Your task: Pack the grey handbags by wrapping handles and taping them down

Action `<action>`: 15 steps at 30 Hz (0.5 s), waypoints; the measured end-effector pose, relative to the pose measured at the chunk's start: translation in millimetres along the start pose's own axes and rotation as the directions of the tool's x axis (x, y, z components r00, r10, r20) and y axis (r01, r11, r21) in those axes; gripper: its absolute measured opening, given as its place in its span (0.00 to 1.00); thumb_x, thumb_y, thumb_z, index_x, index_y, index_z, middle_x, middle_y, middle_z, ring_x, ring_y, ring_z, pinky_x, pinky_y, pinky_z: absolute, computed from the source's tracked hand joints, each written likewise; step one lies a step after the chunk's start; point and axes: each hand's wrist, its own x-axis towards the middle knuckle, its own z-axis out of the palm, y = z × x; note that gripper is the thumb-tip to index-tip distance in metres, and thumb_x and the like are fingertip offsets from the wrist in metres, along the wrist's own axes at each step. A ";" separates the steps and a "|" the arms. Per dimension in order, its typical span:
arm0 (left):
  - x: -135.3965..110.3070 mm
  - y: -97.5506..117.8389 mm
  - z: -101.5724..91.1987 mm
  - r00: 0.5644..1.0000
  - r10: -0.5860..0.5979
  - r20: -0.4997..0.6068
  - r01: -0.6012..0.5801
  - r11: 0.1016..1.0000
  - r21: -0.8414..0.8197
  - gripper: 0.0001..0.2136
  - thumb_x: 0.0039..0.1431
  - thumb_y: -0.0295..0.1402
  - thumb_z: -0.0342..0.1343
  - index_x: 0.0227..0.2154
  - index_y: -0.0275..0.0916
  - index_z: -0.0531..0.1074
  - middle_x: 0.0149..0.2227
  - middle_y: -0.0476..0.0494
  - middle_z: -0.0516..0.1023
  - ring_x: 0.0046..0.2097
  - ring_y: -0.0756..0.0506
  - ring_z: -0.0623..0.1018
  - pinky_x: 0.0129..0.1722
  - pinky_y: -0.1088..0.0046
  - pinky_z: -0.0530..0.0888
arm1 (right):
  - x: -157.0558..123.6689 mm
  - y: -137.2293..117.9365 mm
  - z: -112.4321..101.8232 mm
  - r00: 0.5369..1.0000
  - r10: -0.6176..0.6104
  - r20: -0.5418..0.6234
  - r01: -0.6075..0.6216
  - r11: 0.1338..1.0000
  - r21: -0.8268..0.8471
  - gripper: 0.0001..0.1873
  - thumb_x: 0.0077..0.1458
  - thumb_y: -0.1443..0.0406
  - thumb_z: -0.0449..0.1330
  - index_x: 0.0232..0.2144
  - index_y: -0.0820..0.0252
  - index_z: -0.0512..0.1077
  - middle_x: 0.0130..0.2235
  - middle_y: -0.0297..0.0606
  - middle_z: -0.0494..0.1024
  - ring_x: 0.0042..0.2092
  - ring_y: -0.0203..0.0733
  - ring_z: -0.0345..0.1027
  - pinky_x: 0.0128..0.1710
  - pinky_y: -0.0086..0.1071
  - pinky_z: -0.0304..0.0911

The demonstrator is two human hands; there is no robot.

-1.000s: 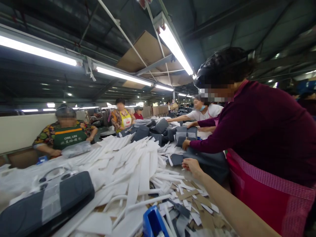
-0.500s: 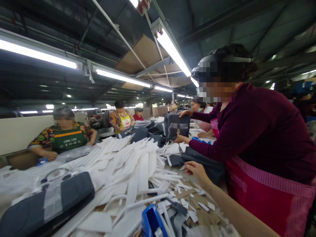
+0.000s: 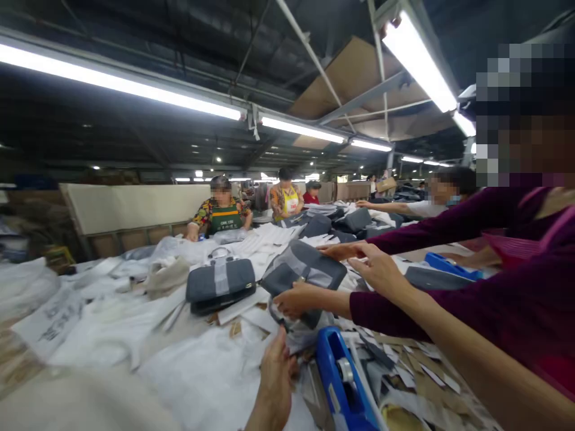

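Note:
A dark grey handbag [image 3: 291, 263] with a clear film band is held in front of me by a co-worker's two hands. My right hand [image 3: 384, 275] reaches in from the right, fingers stretched out beside the co-worker's far hand [image 3: 344, 250]; whether it touches the bag is unclear. Below the bag's near end is my left hand [image 3: 276, 374], its index finger pointing up close to the handle and the other fingers loosely bent. Nothing shows in either hand. A blue tape dispenser [image 3: 344, 380] lies just right of my left hand.
Another wrapped grey handbag [image 3: 220, 284] lies on the table to the left. White strips [image 3: 274, 236], clear plastic bags [image 3: 202, 365] and brown card scraps [image 3: 417, 377] cover the table. A second blue dispenser [image 3: 451, 266] is at the right. Several people work along the table.
The view has swung left. The co-worker has brought the handbag closer to me and tilted it. My left hand has come into view, and my right hand now reaches beside the bag.

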 end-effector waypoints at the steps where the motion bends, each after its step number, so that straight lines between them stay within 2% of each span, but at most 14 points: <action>1: 6.9 3.6 -7.0 0.999 0.003 -0.032 -0.004 0.999 -0.033 0.18 0.61 0.42 0.49 0.49 0.37 0.66 0.56 0.34 0.67 0.59 0.40 0.65 0.56 0.63 0.65 | 8.2 -7.2 11.8 0.997 0.001 0.071 0.003 0.999 -0.043 0.08 0.51 0.68 0.58 0.37 0.60 0.71 0.40 0.42 0.74 0.42 0.45 0.67 0.44 0.36 0.61; 4: 28.5 10.4 -27.6 0.993 -0.030 -0.111 0.019 0.995 -0.096 0.22 0.59 0.46 0.49 0.49 0.34 0.65 0.59 0.29 0.62 0.62 0.39 0.61 0.57 0.63 0.63 | 26.5 -18.8 51.8 0.964 0.038 0.265 0.007 0.986 -0.167 0.07 0.56 0.64 0.58 0.36 0.63 0.71 0.39 0.39 0.74 0.41 0.42 0.68 0.43 0.39 0.63; 6: 43.5 10.9 -35.1 0.987 -0.052 -0.154 0.034 0.993 -0.116 0.18 0.60 0.42 0.50 0.46 0.33 0.66 0.56 0.29 0.65 0.61 0.40 0.62 0.57 0.63 0.63 | 36.5 -18.9 77.3 0.934 0.082 0.346 0.003 0.971 -0.239 0.10 0.58 0.61 0.58 0.39 0.63 0.70 0.42 0.39 0.73 0.43 0.42 0.68 0.44 0.41 0.65; 10: 73.6 8.7 -32.5 0.988 -0.064 -0.140 0.045 0.989 -0.139 0.03 0.58 0.28 0.53 0.33 0.34 0.69 0.41 0.36 0.75 0.51 0.44 0.73 0.54 0.68 0.67 | 61.9 -7.8 117.0 0.904 0.172 0.392 -0.030 0.939 -0.342 0.14 0.60 0.61 0.57 0.46 0.62 0.68 0.48 0.42 0.71 0.46 0.44 0.68 0.45 0.43 0.66; 13: 96.4 9.1 -24.2 0.993 -0.067 -0.100 0.050 0.985 -0.164 0.04 0.57 0.25 0.53 0.27 0.35 0.69 0.32 0.42 0.77 0.40 0.48 0.77 0.48 0.73 0.71 | 88.3 5.7 139.4 0.893 0.213 0.397 -0.054 0.926 -0.374 0.15 0.60 0.61 0.57 0.48 0.61 0.67 0.50 0.42 0.69 0.48 0.45 0.67 0.46 0.45 0.65; 15: 112.0 9.8 -19.3 0.992 -0.094 -0.082 0.079 0.981 -0.178 0.04 0.57 0.25 0.54 0.28 0.34 0.70 0.30 0.42 0.78 0.36 0.48 0.78 0.45 0.72 0.72 | 106.6 16.3 153.9 0.880 0.239 0.410 -0.074 0.922 -0.379 0.15 0.60 0.61 0.57 0.48 0.61 0.67 0.50 0.42 0.69 0.48 0.45 0.67 0.46 0.45 0.65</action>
